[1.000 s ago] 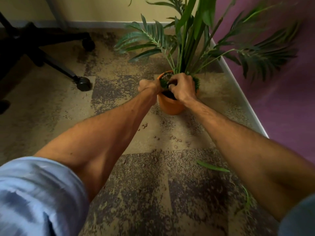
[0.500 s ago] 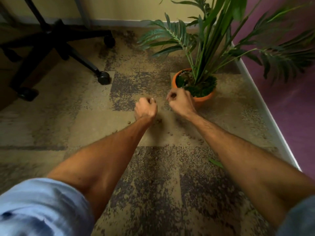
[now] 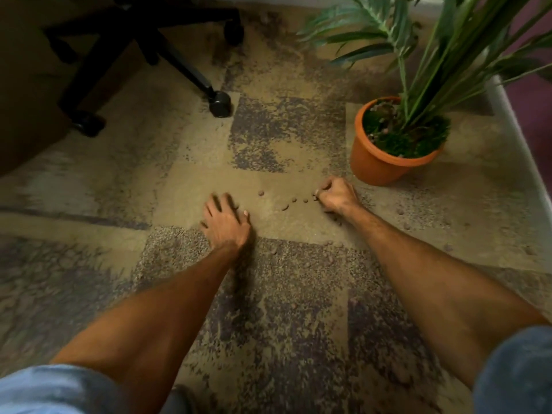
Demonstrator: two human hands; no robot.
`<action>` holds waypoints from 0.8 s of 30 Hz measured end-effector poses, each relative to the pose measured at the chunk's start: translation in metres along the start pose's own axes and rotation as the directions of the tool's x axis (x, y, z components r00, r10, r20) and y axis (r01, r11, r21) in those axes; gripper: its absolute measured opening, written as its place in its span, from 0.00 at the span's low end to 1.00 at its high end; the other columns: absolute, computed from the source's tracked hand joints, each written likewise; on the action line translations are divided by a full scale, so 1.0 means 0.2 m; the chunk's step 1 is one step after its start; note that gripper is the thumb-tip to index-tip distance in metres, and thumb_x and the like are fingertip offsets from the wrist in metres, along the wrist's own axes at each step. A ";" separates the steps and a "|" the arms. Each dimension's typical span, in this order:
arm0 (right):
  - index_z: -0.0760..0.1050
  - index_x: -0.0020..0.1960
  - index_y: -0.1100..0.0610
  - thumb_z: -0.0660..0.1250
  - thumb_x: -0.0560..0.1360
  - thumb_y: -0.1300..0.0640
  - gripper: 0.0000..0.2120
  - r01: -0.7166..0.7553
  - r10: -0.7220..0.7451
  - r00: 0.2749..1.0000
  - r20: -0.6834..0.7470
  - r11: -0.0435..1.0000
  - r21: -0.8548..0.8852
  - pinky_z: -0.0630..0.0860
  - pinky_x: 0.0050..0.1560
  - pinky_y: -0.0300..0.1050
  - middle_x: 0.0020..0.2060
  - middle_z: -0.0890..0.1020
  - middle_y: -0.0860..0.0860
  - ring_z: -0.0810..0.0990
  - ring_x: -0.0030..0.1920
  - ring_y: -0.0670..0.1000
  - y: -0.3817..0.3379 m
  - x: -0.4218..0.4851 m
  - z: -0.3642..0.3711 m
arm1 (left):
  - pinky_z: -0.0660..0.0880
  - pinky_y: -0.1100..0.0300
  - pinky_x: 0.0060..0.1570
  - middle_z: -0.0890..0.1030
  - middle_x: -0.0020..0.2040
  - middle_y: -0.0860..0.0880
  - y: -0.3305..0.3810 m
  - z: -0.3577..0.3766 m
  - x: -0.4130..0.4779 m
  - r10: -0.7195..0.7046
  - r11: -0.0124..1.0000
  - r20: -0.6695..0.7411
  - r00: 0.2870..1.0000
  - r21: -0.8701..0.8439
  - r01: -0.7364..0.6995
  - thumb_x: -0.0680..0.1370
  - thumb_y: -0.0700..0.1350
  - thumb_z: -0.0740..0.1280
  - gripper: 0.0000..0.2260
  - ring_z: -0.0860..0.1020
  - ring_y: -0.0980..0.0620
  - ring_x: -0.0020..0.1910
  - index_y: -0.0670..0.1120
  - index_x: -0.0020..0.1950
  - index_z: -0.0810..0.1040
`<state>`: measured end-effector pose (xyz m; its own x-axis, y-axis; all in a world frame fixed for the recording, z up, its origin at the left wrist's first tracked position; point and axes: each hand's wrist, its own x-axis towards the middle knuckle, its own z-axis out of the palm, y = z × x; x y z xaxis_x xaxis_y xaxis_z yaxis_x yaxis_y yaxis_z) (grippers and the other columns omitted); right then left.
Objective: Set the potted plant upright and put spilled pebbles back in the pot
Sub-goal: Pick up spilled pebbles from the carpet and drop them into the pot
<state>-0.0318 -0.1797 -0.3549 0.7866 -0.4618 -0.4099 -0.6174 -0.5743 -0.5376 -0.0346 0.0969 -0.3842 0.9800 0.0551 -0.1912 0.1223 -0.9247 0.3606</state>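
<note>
A: Pot and clearance?
B: Pot is upright on the carpet, near the skirting. The chair base is well apart, with open floor between.
A: Hands?
B: Left hand is flat, with fingers spread. Right hand is curled, pinching pebbles near the pot, and its palm is hidden. Fronds are cut off at the top.

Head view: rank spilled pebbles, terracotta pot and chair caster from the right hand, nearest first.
From the right hand:
1. spilled pebbles: at its fingertips, to the left.
2. terracotta pot: just beyond, to the right.
3. chair caster: far off, upper left.
</note>
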 end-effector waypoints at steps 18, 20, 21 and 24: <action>0.78 0.46 0.53 0.73 0.78 0.57 0.04 0.335 -0.317 0.936 0.151 0.935 -0.118 0.87 0.41 0.50 0.46 0.85 0.51 0.87 0.41 0.51 -0.19 -0.05 0.31 | 0.75 0.50 0.70 0.77 0.71 0.43 0.01 0.08 0.04 0.141 0.966 -0.158 0.977 -0.195 -0.171 0.81 0.36 0.69 0.20 0.75 0.43 0.68 0.42 0.74 0.76; 0.79 0.48 0.55 0.75 0.79 0.58 0.05 0.329 -0.313 0.936 0.164 0.941 -0.083 0.87 0.41 0.48 0.43 0.86 0.50 0.88 0.40 0.49 -0.18 -0.04 0.32 | 0.78 0.49 0.68 0.80 0.67 0.44 0.01 0.05 0.07 0.149 0.963 -0.158 0.976 -0.202 -0.179 0.80 0.36 0.71 0.18 0.78 0.44 0.65 0.43 0.69 0.80; 0.79 0.49 0.56 0.75 0.79 0.59 0.05 0.316 -0.302 0.937 0.176 0.947 -0.055 0.88 0.42 0.49 0.43 0.87 0.50 0.88 0.40 0.48 -0.17 -0.04 0.32 | 0.80 0.49 0.66 0.80 0.66 0.45 0.01 0.04 0.09 0.153 0.964 -0.149 0.977 -0.197 -0.181 0.79 0.36 0.72 0.16 0.79 0.45 0.63 0.44 0.67 0.81; 0.80 0.51 0.58 0.74 0.80 0.61 0.03 0.274 -0.272 0.940 0.206 0.962 0.022 0.88 0.43 0.48 0.43 0.88 0.51 0.89 0.40 0.46 -0.16 -0.02 0.30 | 0.83 0.52 0.59 0.82 0.64 0.48 0.03 -0.01 0.12 0.238 0.952 -0.110 0.965 -0.170 -0.254 0.79 0.35 0.72 0.14 0.82 0.48 0.59 0.45 0.64 0.82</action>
<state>-0.0151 -0.1184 -0.3797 0.9101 -0.1384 -0.3906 -0.3780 -0.6634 -0.6457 -0.0098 0.0928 -0.3842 0.9922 -0.1249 0.0019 -0.1055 -0.8301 0.5475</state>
